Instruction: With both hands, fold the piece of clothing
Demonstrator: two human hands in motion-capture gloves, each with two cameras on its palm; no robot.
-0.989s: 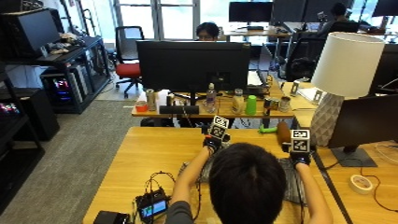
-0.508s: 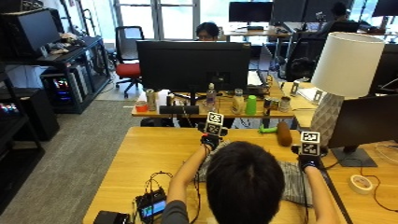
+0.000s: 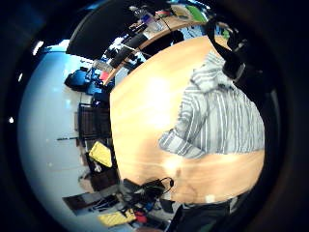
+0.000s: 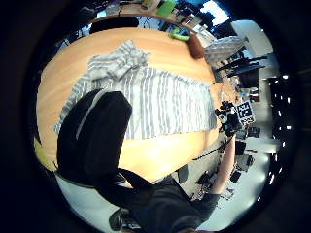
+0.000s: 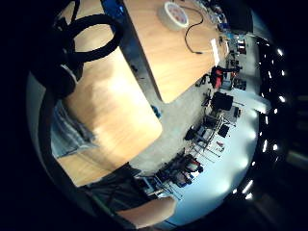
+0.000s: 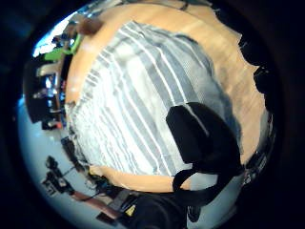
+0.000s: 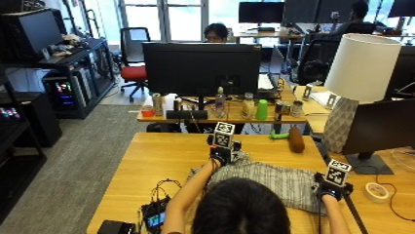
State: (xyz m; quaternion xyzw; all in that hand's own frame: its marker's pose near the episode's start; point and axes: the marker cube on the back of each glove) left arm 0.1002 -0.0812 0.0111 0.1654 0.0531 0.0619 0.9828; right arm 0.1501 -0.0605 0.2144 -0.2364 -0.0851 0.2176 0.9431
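A grey-and-white striped garment (image 7: 279, 178) lies spread flat on the wooden table (image 7: 156, 161), partly hidden by the person's head. Its far left part is bunched up (image 7: 239, 157), and my left hand (image 7: 221, 155) is right at that bunch. The left palm views show the garment (image 4: 160, 97) and one flat sleeve (image 3: 183, 142). My right hand (image 7: 329, 189) is over the garment's right edge, near the table's front. Its thumb (image 6: 200, 138) reaches out over the flat striped cloth (image 6: 133, 95) and grips nothing that I can see.
A brown oblong object (image 7: 295, 139) and a green item (image 7: 279, 135) lie at the table's far edge. A lamp (image 7: 353, 97) stands at the right, with a tape roll (image 7: 376, 191) near it. At the front left sits a black device with cables (image 7: 156, 217).
My right hand has moved across the garment toward its right edge and the table's front. My left hand has stayed near the bunched far left part.
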